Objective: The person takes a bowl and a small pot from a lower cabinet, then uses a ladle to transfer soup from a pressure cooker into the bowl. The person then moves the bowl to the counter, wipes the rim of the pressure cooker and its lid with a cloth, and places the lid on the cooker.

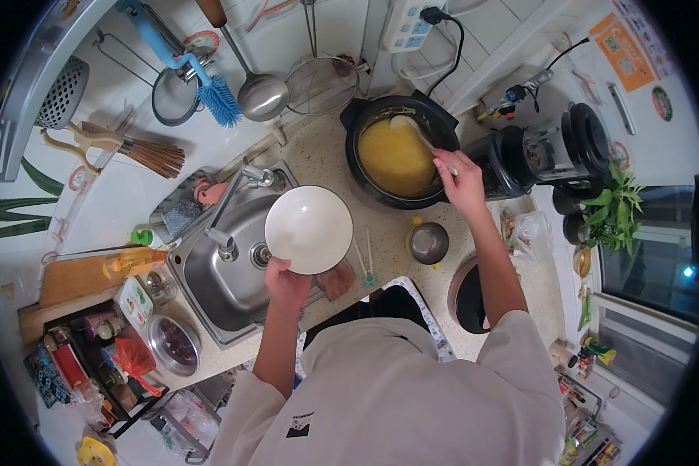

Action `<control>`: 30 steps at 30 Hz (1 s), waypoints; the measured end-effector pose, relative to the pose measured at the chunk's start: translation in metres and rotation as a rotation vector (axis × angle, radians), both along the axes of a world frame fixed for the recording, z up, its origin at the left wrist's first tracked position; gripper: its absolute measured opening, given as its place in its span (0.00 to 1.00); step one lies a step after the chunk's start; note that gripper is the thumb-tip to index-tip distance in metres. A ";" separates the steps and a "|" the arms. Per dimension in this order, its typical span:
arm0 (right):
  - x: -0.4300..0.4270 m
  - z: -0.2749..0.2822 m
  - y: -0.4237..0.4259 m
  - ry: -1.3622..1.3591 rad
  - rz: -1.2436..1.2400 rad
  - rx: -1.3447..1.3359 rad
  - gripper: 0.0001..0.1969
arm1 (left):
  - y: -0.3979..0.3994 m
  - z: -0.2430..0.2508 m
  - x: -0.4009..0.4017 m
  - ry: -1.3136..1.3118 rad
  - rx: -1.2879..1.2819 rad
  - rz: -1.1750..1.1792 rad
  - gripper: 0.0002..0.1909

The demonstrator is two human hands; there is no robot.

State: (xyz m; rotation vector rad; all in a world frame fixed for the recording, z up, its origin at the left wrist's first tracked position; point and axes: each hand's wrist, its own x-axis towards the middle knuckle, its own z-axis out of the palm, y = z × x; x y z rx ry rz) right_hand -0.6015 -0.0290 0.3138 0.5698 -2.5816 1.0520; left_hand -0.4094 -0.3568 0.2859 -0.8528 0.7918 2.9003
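Note:
My left hand point(288, 283) grips the near rim of a white bowl point(309, 229); no contents show inside it. The bowl is held over the right edge of the stainless steel sink point(209, 291). With my right hand point(461, 177) I hold the handle of a pale ladle or spoon point(410, 127). Its head rests in a thick yellow food point(393, 160), perhaps porridge, in a dark round cooking pot point(355, 175). What part of the head is under the food is hidden.
A blender point(559, 143) stands right of the pot. Nearer me are a metal cup point(429, 243), a pair of chopsticks point(361, 253) and a dark pan point(472, 300). The faucet point(227, 209) reaches over the sink. A ladle point(263, 96) and a blue brush point(218, 100) hang on the wall.

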 end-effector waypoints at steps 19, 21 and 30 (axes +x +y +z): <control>0.042 -0.012 -0.001 -0.678 -0.303 -0.899 0.19 | 0.015 0.003 -0.014 0.118 -0.065 -0.101 0.35; 0.049 -0.007 0.005 -0.670 -0.324 -0.909 0.19 | 0.016 0.000 -0.015 0.134 -0.040 -0.089 0.33; 0.062 0.039 0.029 -0.604 -0.418 -0.968 0.20 | 0.030 0.016 -0.038 0.247 -0.133 -0.175 0.29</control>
